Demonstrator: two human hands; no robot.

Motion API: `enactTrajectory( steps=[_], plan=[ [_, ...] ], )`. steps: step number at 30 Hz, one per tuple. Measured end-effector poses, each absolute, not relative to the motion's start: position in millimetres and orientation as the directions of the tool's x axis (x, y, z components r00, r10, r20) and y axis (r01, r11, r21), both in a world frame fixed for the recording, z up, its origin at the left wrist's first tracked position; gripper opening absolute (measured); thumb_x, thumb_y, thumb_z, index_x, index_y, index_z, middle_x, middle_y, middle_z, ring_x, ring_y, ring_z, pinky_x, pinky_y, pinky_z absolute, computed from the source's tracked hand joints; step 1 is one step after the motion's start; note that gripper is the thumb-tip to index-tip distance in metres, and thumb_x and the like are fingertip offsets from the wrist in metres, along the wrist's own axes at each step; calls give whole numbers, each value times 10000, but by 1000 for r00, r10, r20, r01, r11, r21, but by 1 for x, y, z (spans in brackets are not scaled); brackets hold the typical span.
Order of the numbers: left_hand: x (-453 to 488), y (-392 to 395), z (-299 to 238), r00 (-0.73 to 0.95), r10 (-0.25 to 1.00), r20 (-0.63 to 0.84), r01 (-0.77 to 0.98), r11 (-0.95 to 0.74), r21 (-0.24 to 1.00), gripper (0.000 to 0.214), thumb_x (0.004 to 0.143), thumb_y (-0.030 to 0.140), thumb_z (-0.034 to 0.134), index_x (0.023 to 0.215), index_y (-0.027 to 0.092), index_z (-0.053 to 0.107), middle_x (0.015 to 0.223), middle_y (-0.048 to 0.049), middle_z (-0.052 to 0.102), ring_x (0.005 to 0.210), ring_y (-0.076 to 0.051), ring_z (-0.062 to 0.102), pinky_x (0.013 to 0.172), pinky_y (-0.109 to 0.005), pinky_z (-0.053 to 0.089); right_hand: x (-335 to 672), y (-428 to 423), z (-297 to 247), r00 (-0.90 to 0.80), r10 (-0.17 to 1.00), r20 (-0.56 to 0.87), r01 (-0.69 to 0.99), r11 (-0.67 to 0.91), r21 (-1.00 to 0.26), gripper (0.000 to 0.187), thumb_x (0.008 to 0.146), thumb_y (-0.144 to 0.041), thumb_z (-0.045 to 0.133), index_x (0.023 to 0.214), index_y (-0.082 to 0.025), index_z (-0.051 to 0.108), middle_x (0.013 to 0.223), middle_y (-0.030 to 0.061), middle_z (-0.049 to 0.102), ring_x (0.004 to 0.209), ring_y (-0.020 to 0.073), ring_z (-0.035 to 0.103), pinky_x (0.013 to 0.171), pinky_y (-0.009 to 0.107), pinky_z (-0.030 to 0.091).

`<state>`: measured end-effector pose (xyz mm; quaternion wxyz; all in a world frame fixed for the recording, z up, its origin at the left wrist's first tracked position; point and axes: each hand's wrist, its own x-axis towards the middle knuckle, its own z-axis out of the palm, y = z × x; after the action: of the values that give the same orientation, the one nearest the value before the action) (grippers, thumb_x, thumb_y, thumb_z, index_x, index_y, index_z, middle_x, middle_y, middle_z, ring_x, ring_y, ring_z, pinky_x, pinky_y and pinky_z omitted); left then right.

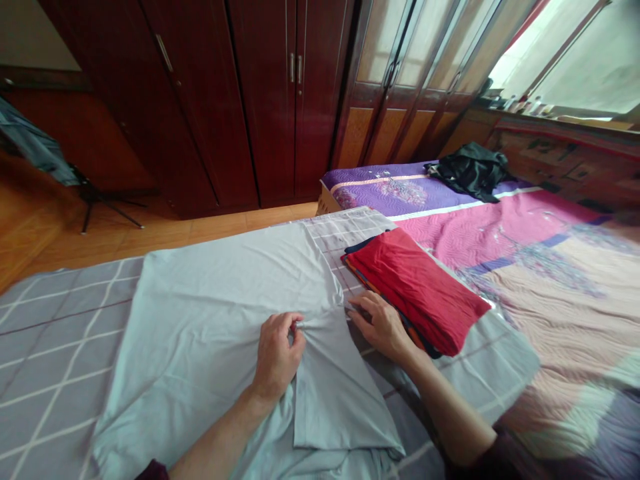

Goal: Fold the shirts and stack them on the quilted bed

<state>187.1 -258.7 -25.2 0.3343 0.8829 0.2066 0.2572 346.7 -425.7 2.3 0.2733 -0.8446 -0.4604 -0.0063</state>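
Observation:
A pale grey-green T-shirt [215,287] lies spread on the bed, with a short sleeve flap [340,407] toward me. My left hand [279,353] pinches its cloth between thumb and fingers near the middle, and creases run from the pinch to the right. At the shirt's right edge, my right hand [383,328] has its thumb and fingertips closed on the cloth. Just beyond that hand rests a stack of folded clothes with a red garment [425,287] on top; darker and orange edges show beneath.
Under the shirt is a grey checked sheet [65,340]. A purple and pink quilt [480,227] covers the bed to the right, with a black garment [470,170] crumpled on it. Dark red wardrobes [270,107] line the back. A black tripod [97,197] stands at left.

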Motion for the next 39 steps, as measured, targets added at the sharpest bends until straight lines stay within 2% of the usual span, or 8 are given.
enactTrajectory(
  steps=[5,10,16,23,27,31,36,39],
  plan=[
    [187,-259,-25,804,496,328,203,-748,632,224,760,83,498,938,178,596,821,-36,622,819,-218,555,791,-370,414,301,-466,26,550,829,102,769,-456,-449,209,849,-287,549,1032,-208,611,993,61,599,887,186,575,769,312,466],
    [188,-257,-25,774,554,308,200,-675,711,184,765,118,491,901,178,598,798,-36,622,791,-206,566,769,-351,435,247,-509,27,515,856,-50,754,-480,-448,408,751,-258,638,1150,-211,565,1004,63,592,907,203,581,762,315,492],
    [187,-253,-30,740,611,280,196,-595,780,188,749,187,495,905,180,600,833,-45,634,809,-203,588,779,-342,457,213,-523,-1,631,757,173,760,-557,-335,670,695,-151,574,1343,-150,400,1045,93,593,947,226,573,783,330,508],
    [185,-251,-32,718,647,256,207,-551,808,205,760,253,495,932,183,583,865,-47,640,836,-199,604,792,-335,472,195,-514,-19,684,622,382,728,-612,-308,486,662,-64,485,1134,-166,545,894,62,583,839,218,557,699,319,485],
    [186,-253,-33,717,637,281,243,-607,757,203,762,250,481,927,185,579,868,-47,646,836,-192,609,794,-325,479,194,-515,-18,602,654,458,799,-494,-344,336,755,-65,489,1063,-182,551,835,41,555,777,191,533,652,291,447],
    [186,-253,-33,684,668,292,313,-631,710,209,770,231,469,946,182,571,884,-47,647,844,-182,612,789,-311,482,196,-514,-15,504,744,438,858,-374,-352,252,804,-87,515,1023,-206,555,808,27,539,730,180,514,620,283,421],
    [182,-247,-25,685,669,289,397,-675,622,210,743,179,488,928,186,587,797,-36,627,823,-207,594,803,-343,469,200,-520,-23,443,802,401,886,-321,-335,409,809,-148,563,1208,-182,480,924,60,556,837,214,529,718,332,456],
    [170,-251,-4,738,615,278,400,-730,554,235,721,183,552,949,211,603,870,-31,631,918,-217,576,868,-342,441,203,-523,-28,419,793,443,898,-292,-328,439,803,-125,525,1235,-157,456,940,79,560,858,226,531,736,347,462]
  ],
)
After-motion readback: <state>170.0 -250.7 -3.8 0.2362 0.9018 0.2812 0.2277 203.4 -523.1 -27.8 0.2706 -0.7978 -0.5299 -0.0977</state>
